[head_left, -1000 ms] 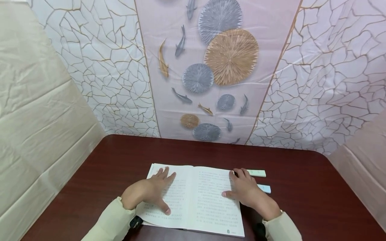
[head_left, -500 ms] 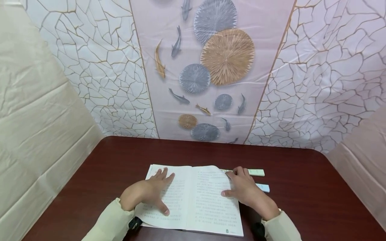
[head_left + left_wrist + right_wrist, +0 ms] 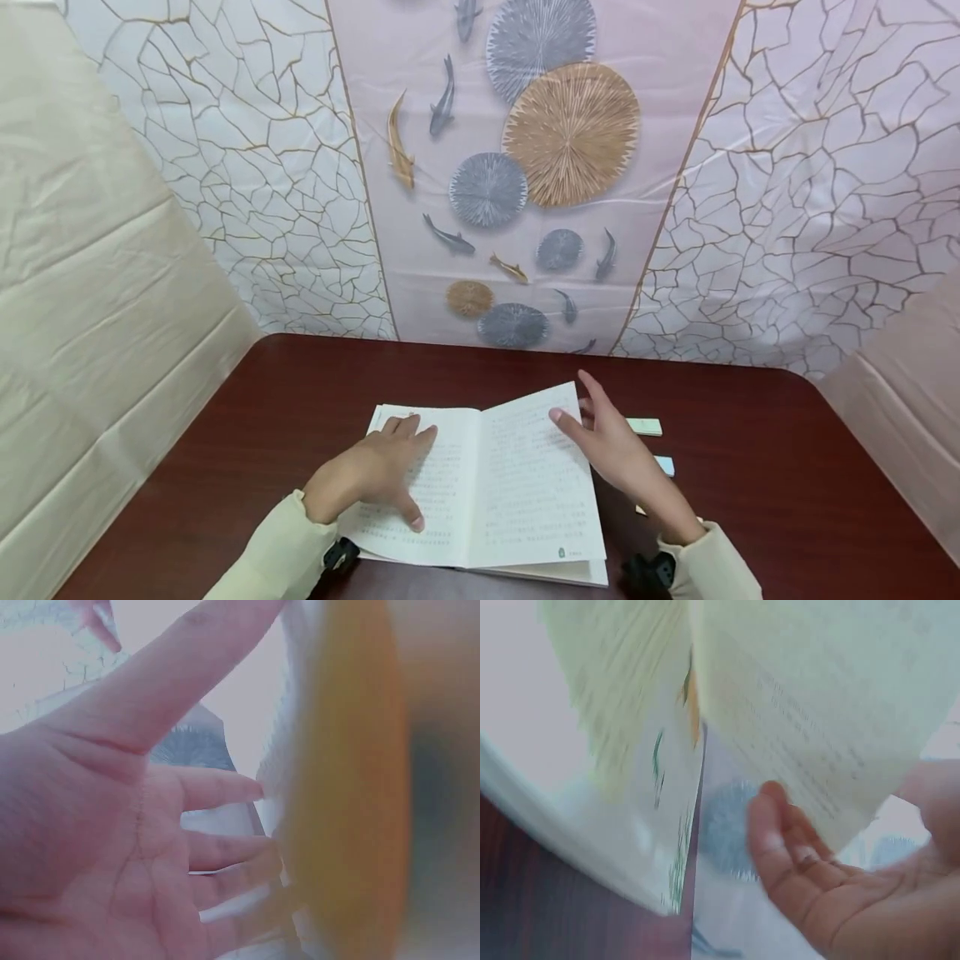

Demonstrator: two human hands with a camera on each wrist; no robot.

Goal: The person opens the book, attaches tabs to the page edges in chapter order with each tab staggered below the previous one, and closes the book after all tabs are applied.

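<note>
An open book [image 3: 528, 500] with printed text lies on the table. My left hand [image 3: 382, 471] rests on its left page [image 3: 442, 508], fingers spread. The right page [image 3: 517, 450] is raised, its upper outer corner lifted off the pages below. At that page's outer edge is my right hand [image 3: 607, 433], thumb in front and fingers behind, holding the page between them. In the right wrist view, the fingers [image 3: 769, 832] touch the lifted page [image 3: 810, 727], above a page with coloured drawings [image 3: 660, 825].
Right of the book on the dark red table [image 3: 750, 467] lie a pale green strip [image 3: 645, 427] and a light blue strip [image 3: 666, 465], partly hidden by my right arm. A patterned cloth [image 3: 487, 250] hangs behind the table. A blurred yellow-orange band [image 3: 352, 780] fills part of the left wrist view.
My right hand has moved up and lifted the right page's outer side, with the corner now high above the book. The left hand stays on the left page.
</note>
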